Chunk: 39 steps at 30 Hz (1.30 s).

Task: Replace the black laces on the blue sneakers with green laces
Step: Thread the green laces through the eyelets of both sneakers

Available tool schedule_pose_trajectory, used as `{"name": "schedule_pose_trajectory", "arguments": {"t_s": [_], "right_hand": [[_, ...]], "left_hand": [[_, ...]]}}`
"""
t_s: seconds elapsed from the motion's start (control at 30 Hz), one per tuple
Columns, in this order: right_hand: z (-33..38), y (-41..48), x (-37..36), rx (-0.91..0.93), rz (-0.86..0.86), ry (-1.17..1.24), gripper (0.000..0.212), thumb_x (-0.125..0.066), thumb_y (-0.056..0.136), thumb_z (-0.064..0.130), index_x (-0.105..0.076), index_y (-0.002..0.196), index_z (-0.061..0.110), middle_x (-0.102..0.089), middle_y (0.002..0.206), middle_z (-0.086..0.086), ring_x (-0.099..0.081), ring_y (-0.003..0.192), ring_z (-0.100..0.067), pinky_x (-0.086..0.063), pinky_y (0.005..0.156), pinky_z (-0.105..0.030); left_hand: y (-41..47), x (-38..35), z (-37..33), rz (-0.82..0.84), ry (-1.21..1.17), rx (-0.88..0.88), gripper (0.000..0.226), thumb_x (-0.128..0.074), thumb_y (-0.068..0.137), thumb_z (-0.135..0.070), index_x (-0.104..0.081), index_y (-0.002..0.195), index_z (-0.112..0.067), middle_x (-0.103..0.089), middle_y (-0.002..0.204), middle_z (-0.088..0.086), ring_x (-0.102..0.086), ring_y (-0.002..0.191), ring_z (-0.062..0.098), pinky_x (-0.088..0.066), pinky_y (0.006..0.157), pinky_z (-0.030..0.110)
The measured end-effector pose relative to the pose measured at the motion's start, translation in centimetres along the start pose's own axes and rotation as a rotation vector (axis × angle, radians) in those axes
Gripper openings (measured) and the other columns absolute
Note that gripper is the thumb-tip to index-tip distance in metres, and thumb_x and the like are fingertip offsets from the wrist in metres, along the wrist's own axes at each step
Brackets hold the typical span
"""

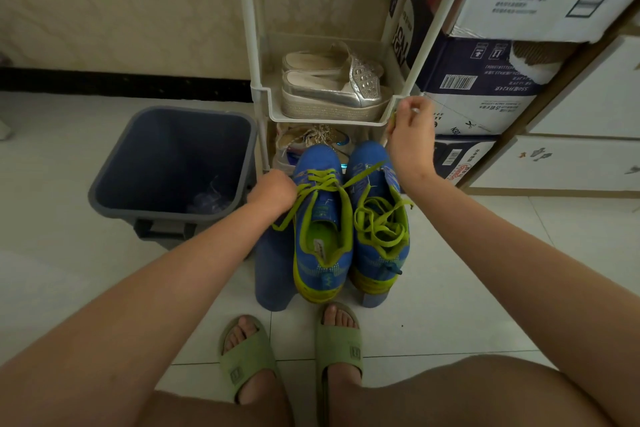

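Two blue sneakers with yellow-green trim stand side by side on a blue stool [273, 274]. The left sneaker [320, 218] has a green lace [320, 180] threaded through its front eyelets. My left hand [273, 192] grips the shoe's left side at the laces, fingers curled. My right hand [410, 135] is raised and pinches one end of that green lace, which runs taut from the left shoe up across the right one. The right sneaker [377, 218] holds a loose pile of green lace [381, 222] in its opening. No black laces are in view.
A dark blue bin [173, 163] stands left of the stool. A white shoe rack [329, 111] with silver shoes rises just behind the sneakers. Stacked cardboard boxes [485, 80] and a white cabinet fill the right. My feet in green slippers [339, 350] are on the tile floor.
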State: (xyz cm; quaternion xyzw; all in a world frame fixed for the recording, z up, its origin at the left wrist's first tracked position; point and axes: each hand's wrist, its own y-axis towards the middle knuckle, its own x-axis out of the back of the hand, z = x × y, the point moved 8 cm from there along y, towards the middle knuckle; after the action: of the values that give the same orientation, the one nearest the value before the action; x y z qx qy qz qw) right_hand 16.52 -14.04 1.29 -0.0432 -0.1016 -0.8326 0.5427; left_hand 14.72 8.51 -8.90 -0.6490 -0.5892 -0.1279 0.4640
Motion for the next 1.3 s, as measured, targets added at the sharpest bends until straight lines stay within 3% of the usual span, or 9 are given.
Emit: {"name": "schedule_pose_trajectory", "arguments": {"t_s": [0.1,0.2,0.3,0.43,0.6,0.7,0.9,1.03,1.3], "right_hand": [[-0.9,-0.6,-2.9,0.075,0.331,-0.489,0.031,-0.039,0.101,0.035,-0.057,0.101,0.010,-0.059,0.079,-0.001,-0.048,0.061,-0.009,-0.037,0.057,-0.025],[-4.1,-2.5,-4.8,0.083,0.698,-1.022,0.040,-0.042,0.096,0.050,-0.063,0.080,0.020,-0.059,0.085,-0.003,-0.050,0.091,-0.018,-0.041,0.073,-0.032],[-5.5,-3.1,-5.2,0.076,0.840,-1.063,0.026,-0.056,0.091,0.044,-0.070,0.085,0.023,-0.066,0.100,-0.007,-0.043,0.115,-0.027,-0.036,0.101,-0.045],[-4.9,-2.3,-4.6,0.063,0.733,-0.840,0.008,-0.064,0.088,0.030,-0.066,0.081,0.026,-0.067,0.096,0.002,-0.047,0.111,-0.023,-0.029,0.104,-0.037],[-2.3,-0.6,-0.8,-0.158,0.254,-0.251,0.022,-0.048,0.092,0.018,-0.060,0.088,0.000,-0.053,0.083,-0.022,-0.049,0.080,-0.019,-0.043,0.073,-0.040],[-1.0,-0.3,0.5,-0.128,0.115,-0.127,0.018,-0.043,0.093,0.020,-0.053,0.085,0.008,-0.048,0.082,-0.013,-0.042,0.072,-0.018,-0.036,0.066,-0.033],[-1.9,-1.6,-4.0,0.120,0.484,-0.643,0.033,-0.048,0.093,0.023,-0.057,0.125,0.022,-0.049,0.123,-0.002,-0.025,0.125,-0.023,-0.021,0.103,-0.033],[-2.8,-3.4,-6.2,0.329,0.672,-0.911,0.031,-0.052,0.094,0.022,-0.060,0.124,0.021,-0.043,0.134,-0.003,-0.025,0.123,-0.027,-0.022,0.104,-0.031],[-4.7,-3.9,-5.6,0.248,0.798,-1.027,0.021,-0.060,0.089,0.027,-0.070,0.101,0.013,-0.055,0.116,-0.008,-0.029,0.115,-0.028,-0.029,0.097,-0.032]], "left_hand": [[0.0,0.7,-0.4,-0.039,0.032,-0.027,0.030,-0.045,0.094,-0.021,-0.067,0.103,-0.003,-0.064,0.109,0.015,-0.058,0.105,0.034,-0.044,0.096,0.040],[0.3,1.2,-0.8,-0.016,-0.047,-0.070,0.026,-0.054,0.091,-0.021,-0.071,0.094,-0.002,-0.065,0.101,0.012,-0.060,0.095,0.027,-0.045,0.082,0.031],[0.3,1.7,-0.6,-0.013,-0.127,-0.080,0.018,-0.064,0.086,-0.015,-0.073,0.091,0.000,-0.069,0.095,0.012,-0.064,0.090,0.023,-0.051,0.086,0.033],[-0.1,2.5,-0.5,-0.041,-0.236,-0.079,0.011,-0.065,0.084,-0.013,-0.074,0.084,-0.006,-0.072,0.086,0.010,-0.068,0.087,0.023,-0.053,0.089,0.035],[-0.7,3.4,-0.3,-0.068,-0.596,-0.032,0.014,-0.058,0.092,-0.011,-0.066,0.097,-0.001,-0.065,0.073,0.006,-0.062,0.061,0.014,-0.057,0.065,0.026],[-1.4,3.3,-1.4,-0.008,-0.752,-0.062,0.014,-0.054,0.095,-0.009,-0.062,0.103,-0.002,-0.064,0.078,0.008,-0.061,0.065,0.014,-0.054,0.053,0.018],[-1.2,2.8,-2.2,-0.094,-0.468,-0.164,0.022,-0.049,0.097,-0.009,-0.064,0.110,-0.002,-0.066,0.093,0.011,-0.061,0.069,0.012,-0.054,0.057,0.017],[-0.7,2.4,-1.8,-0.104,-0.253,-0.190,0.023,-0.054,0.093,-0.008,-0.067,0.112,-0.011,-0.064,0.118,0.010,-0.060,0.108,0.024,-0.050,0.095,0.037],[0.1,0.7,-1.1,-0.056,-0.332,-0.162,0.036,-0.073,0.078,-0.005,-0.052,0.105,-0.014,-0.065,0.112,0.014,-0.063,0.103,0.027,-0.052,0.090,0.041]]}}
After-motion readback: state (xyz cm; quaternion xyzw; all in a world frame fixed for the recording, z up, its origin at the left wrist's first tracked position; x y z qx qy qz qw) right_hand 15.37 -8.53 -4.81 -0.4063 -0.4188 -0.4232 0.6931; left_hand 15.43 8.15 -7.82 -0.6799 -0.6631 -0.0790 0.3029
